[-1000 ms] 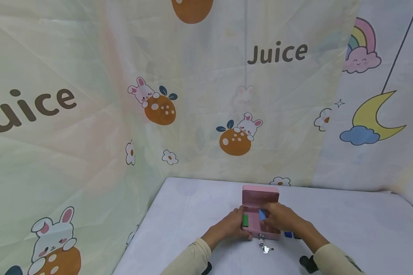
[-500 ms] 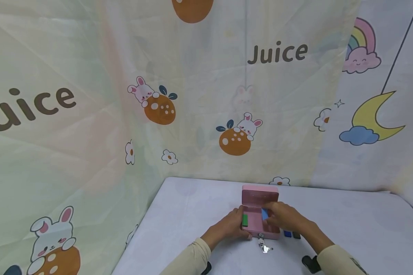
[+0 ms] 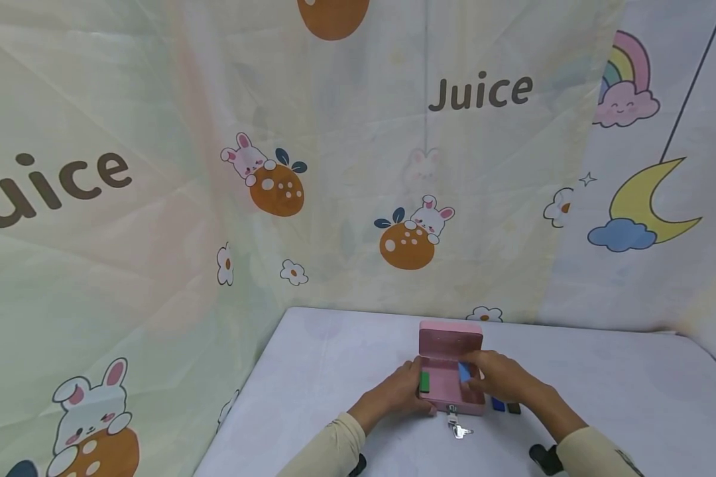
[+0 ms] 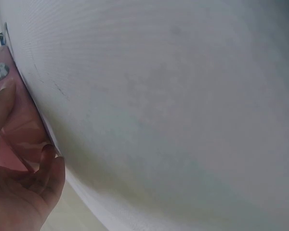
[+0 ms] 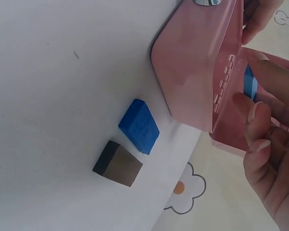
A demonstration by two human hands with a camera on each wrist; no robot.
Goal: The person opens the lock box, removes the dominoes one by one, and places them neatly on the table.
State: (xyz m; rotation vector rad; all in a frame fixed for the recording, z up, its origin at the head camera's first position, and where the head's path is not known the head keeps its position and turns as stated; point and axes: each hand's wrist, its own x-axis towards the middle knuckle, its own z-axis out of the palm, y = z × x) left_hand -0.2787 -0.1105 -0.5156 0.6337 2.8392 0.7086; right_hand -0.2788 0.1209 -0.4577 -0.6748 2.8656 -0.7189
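A pink metal cash box (image 3: 441, 405) stands with its lid raised on the table. My left hand (image 3: 398, 389) grips its left end, thumb at the front and fingers round the side. Inside, along the left wall, lies a green block (image 3: 424, 382). Over the right part of the box my right hand (image 3: 501, 376) pinches a light blue block (image 3: 464, 371) between thumb and fingers, as the right wrist view shows too, the block (image 5: 250, 83) partly hidden by them. Keys (image 3: 459, 430) hang from the lock on the box's front.
Beside the box's right end, a dark blue block (image 5: 140, 126) and a grey-brown block with a black side (image 5: 119, 164) lie close together on the white table (image 3: 334, 351). Printed fabric walls (image 3: 346, 165) stand behind and to the left.
My right hand has shifted a little to the right inside the box, carrying the light blue block along. My left hand keeps its place on the box.
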